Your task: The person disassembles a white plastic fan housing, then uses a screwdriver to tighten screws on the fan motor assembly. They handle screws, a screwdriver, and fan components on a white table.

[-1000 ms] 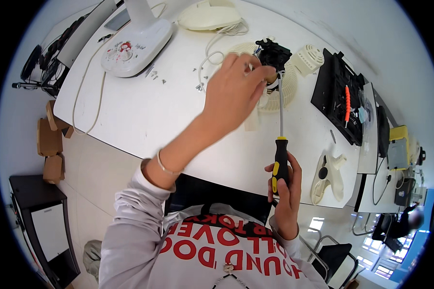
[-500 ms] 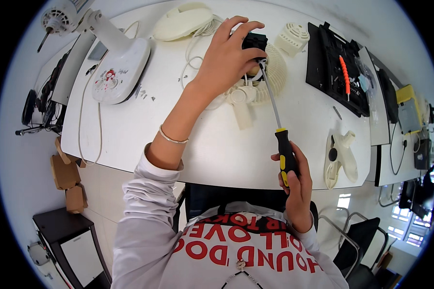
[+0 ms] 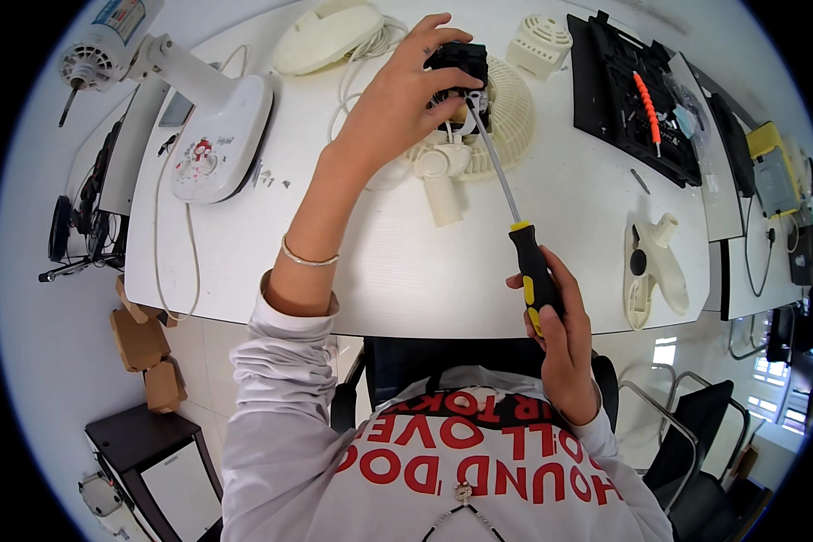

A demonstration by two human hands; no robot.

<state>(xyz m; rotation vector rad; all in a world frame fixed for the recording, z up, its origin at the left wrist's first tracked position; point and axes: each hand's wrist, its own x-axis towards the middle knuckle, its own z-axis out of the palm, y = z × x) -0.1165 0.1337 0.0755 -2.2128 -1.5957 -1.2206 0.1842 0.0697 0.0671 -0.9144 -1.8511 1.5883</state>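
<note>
My right hand (image 3: 560,321) is wrapped round the black and yellow handle of a long screwdriver (image 3: 526,262). The metal shaft slants up to the left, and its tip meets the front of a black motor part (image 3: 461,65). Fingers and thumb of my left hand (image 3: 415,95) grip that part from its left side. Below it sit the cream fan neck (image 3: 443,194) and a round cream fan grille (image 3: 515,113), with a white wire beside the neck. What the tip touches is too small to make out.
A white fan stand (image 3: 217,154) with an exposed motor stands at left, small screws beside it. A cream round base (image 3: 330,36) and vented motor cover (image 3: 540,45) lie at the back. At right are a black toolbox (image 3: 605,99) and a cream housing piece (image 3: 655,266).
The view has shifted slightly, so the table's items sit a little differently in the picture. Both hands keep their holds, and the screwdriver tip stays at the black motor part.
</note>
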